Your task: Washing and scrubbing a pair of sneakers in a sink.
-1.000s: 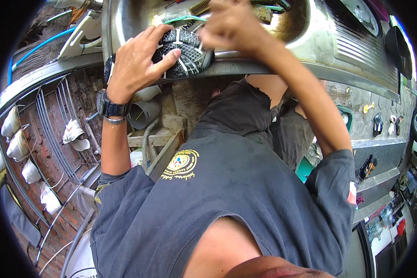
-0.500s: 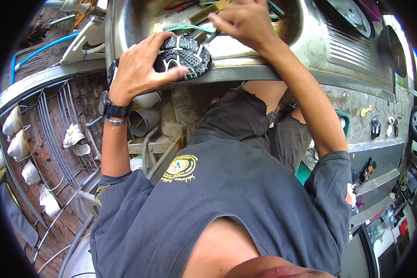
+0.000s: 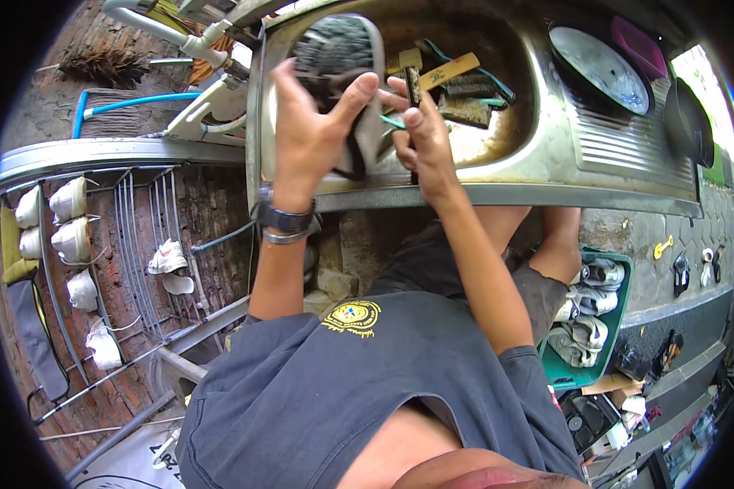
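Observation:
A dark shoe (image 3: 338, 50) with a grey edge is tilted up over the near left part of the metal sink (image 3: 523, 138). My left hand (image 3: 314, 134) grips its near part, with the thumb across it; motion blurs the shoe's surface. Just right of it, my right hand (image 3: 432, 155) is closed around a narrow, dark brush (image 3: 413, 85) that stands upright between thumb and fingers. Several brushes lie in the sink beyond that hand, among them one with a yellowish wooden handle (image 3: 453, 72).
A ribbed drainboard (image 3: 628, 151) with a round pan (image 3: 602, 69) and a purple basin (image 3: 638, 49) adjoins the sink's right side. A green crate (image 3: 624, 326) of shoes stands at lower right. White shoes (image 3: 69, 240) hang on a wire rack at left. A white pipe (image 3: 151, 24) is at upper left.
My left hand has lifted the shoe from the sink's front edge and turned it, so its patterned sole no longer shows plainly. My right hand has come nearer to the shoe. The view has shifted.

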